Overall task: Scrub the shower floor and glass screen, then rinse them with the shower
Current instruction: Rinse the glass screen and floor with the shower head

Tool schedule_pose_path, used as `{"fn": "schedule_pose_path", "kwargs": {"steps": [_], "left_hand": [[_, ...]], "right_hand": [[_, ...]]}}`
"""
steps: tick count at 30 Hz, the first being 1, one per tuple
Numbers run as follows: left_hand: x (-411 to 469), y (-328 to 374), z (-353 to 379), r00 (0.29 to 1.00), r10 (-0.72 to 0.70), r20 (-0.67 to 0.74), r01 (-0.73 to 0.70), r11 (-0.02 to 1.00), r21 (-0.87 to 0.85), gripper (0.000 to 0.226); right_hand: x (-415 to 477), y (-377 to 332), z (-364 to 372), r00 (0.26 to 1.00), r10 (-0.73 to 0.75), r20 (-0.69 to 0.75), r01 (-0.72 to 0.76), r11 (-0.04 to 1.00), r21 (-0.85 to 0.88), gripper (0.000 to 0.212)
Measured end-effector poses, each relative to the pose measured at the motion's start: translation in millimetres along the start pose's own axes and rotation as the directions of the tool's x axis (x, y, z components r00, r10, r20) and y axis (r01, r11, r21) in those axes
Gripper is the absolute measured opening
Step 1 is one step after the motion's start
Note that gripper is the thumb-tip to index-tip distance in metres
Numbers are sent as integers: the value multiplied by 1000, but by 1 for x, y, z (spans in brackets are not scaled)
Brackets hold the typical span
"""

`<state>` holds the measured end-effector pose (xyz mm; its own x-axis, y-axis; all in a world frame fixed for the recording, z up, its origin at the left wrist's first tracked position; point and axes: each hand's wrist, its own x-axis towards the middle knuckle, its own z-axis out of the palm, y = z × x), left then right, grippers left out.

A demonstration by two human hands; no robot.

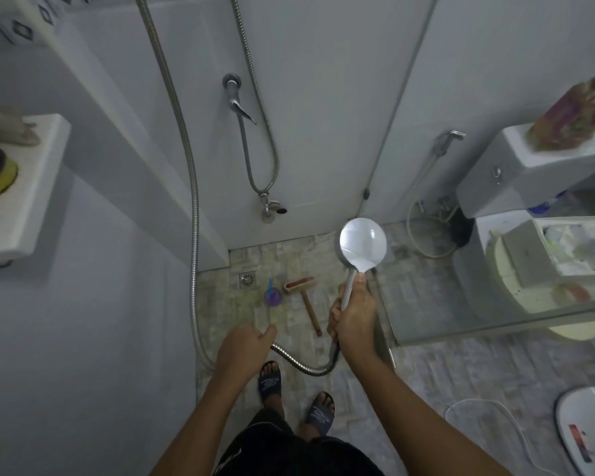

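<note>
My right hand (352,314) grips the handle of a white round shower head (363,243), held up over the mosaic shower floor (289,255) beside the glass screen (461,235). Its metal hose (193,187) runs up the wall and loops under my hands. My left hand (243,345) hovers loosely curled just above the hose, holding nothing that I can see. A scrub brush (301,293) with red bristles and a wooden handle lies on the floor, next to a small purple cup (273,297). No water spray is visible.
A floor drain (247,280) sits near the left wall. A wall tap (236,97) with a second hose hangs ahead. Behind the glass stands a toilet (516,269) with a box on its lid. A white shelf (24,187) juts out at left. My sandalled feet (270,379) stand below.
</note>
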<state>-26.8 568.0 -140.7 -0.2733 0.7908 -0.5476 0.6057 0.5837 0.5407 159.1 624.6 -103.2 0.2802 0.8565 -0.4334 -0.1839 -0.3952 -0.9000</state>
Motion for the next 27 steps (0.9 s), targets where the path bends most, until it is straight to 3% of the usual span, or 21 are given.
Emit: {"fn": "schedule_pose_path", "kwargs": {"steps": [7,9,14,27], "left_hand": [[-5,-27,-24,993,-55,-102,56,998,10,58],[-5,-40,-32,991,-93,-101,89,995,-38,55],[-4,-66,-51,987,-119,-104,111,990,-85,54],[13,-132,-135,977,-189,-100,192,981,21,64]], "right_hand": [[-19,12,37,987,109,122,-115,993,39,67],[-22,18,50,981,138,133,-143,989,35,61],[-25,26,83,980,137,143,-136,991,-19,65],[-58,53,187,970,155,187,-151,988,-34,76]]}}
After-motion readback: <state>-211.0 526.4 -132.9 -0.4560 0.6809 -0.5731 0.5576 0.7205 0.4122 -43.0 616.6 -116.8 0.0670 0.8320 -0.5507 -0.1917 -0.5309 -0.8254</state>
